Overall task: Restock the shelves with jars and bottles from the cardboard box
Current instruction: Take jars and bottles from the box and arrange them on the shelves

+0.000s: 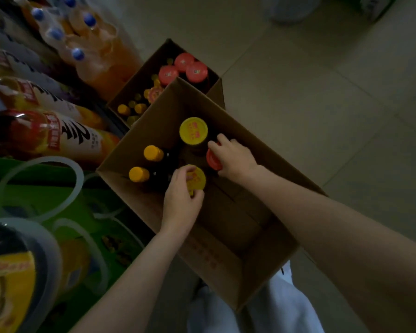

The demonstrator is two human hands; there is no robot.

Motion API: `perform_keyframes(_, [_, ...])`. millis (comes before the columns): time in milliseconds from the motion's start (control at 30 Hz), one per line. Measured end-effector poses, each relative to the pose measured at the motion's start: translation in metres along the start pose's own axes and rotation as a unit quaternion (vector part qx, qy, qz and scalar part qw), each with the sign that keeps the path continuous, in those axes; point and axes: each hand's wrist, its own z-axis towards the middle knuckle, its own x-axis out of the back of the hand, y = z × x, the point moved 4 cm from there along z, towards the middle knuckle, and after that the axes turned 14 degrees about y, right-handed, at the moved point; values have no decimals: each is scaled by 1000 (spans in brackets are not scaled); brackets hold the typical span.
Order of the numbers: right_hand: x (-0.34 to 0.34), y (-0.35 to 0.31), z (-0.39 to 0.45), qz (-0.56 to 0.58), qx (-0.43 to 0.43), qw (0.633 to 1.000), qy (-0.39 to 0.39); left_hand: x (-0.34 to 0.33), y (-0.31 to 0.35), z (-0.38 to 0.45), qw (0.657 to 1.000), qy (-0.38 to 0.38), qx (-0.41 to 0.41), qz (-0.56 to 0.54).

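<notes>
**Inspector:** Status of the hands?

**Assistant:** Both are down in the near box (226,236). The left hand (180,203) has its fingers curled round a yellow-lidded jar (198,180). The right hand (235,156) grips a red-lidded jar (213,161). Both jars stand in the box, apparently not yet lifted.

**Inspector:** Risks?

**Assistant:** In my judgement, three. Each jar is held by its lid only; if a lid is loose or the grip slips, the jar drops onto its neighbours or the floor (322,92). Lifting two at once leaves no spare hand. The jars also stand close together, so one could knock another on the way out.

**Inspector:** Count?

**Assistant:** Near box: two yellow-lidded jars, one of them free (193,130); one red-lidded jar; two yellow-capped bottles (153,153). Far box (139,75): three red lids (184,62) and several small yellow caps, too dim to count. The shelves (34,131) on the left hold stock, blurred.
</notes>
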Motion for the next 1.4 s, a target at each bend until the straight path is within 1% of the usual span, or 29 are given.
perform_keyframes(67, [22, 10, -9, 52, -7, 999, 4, 1, 4, 2, 998, -41, 26, -36])
perform_keyframes(100, [36, 15, -13, 72, -8, 997, -1, -1, 7, 2, 996, -76, 31, -48])
perform_keyframes(133, [52, 21, -17, 97, -12, 995, -20, -4, 13, 0, 990, -122, 37, -58])
perform_keyframes(167, [67, 25, -20, 140, -26, 988, -56, -8, 19, -2, 982, -169, 44, -70])
perform_keyframes(200, [81, 28, -23, 200, -48, 973, -104, -12, 25, -5, 972, -209, 51, -91])
perform_keyframes(233, [92, 28, -26, 264, -70, 950, -149, -14, 32, -8, 962, -241, 59, -112])
perform_keyframes(267, [102, 26, -29, 310, -84, 930, -179, -14, 40, -11, 953, -265, 71, -129])
perform_keyframes(300, [111, 24, -31, 333, -90, 920, -186, -12, 46, -12, 944, -283, 89, -147])
perform_keyframes(367, [133, 18, -39, 343, -110, 919, -162, -4, 55, -16, 926, -310, 122, -181])
perform_keyframes(433, [163, 14, -52, 326, -138, 927, -125, 15, 77, -25, 905, -348, 131, -205])
perform_keyframes(467, [186, 14, -64, 309, -156, 931, -116, 25, 99, -32, 896, -371, 120, -211])
perform_keyframes(533, [222, 15, -81, 267, -215, 931, -126, 39, 140, -38, 896, -379, 80, -217])
perform_keyframes(600, [283, 20, -114, 220, -295, 925, -92, 64, 207, -49, 899, -388, 13, -203])
perform_keyframes(633, [319, 21, -137, 199, -333, 919, -66, 79, 241, -61, 887, -415, -21, -201])
perform_keyframes(700, [395, 22, -196, 164, -388, 907, -16, 109, 301, -95, 833, -504, -83, -214])
perform_keyframes(733, [432, 20, -231, 171, -406, 898, 7, 125, 332, -114, 803, -547, -97, -216])
perform_keyframes(767, [467, 13, -269, 199, -414, 887, 33, 141, 362, -135, 775, -582, -109, -220])
perform_keyframes(800, [499, 2, -311, 242, -411, 876, 65, 159, 391, -159, 738, -621, -125, -234])
perform_keyframes(867, [554, -31, -398, 333, -375, 849, 167, 196, 445, -214, 657, -689, -170, -256])
perform_keyframes(900, [576, -51, -438, 345, -356, 837, 230, 214, 471, -243, 620, -712, -194, -266])
perform_keyframes(967, [616, -93, -516, 322, -348, 803, 362, 254, 517, -312, 551, -748, -237, -284])
perform_keyframes(1067, [663, -163, -630, 277, -369, 726, 510, 313, 569, -427, 469, -782, -296, -285])
perform_keyframes(1133, [687, -216, -704, 232, -391, 677, 579, 354, 588, -507, 422, -794, -342, -274])
perform_keyframes(1233, [702, -294, -804, 127, -451, 600, 648, 409, 589, -622, 334, -804, -426, -246])
perform_keyframes(1300, [701, -348, -868, 69, -494, 536, 681, 438, 570, -694, 289, -786, -503, -212])
perform_keyframes(1367, [694, -400, -921, 36, -525, 484, 699, 469, 543, -759, 247, -776, -542, -205])
perform_keyframes(1400, [689, -428, -944, 25, -531, 465, 708, 485, 528, -790, 233, -771, -551, -216])
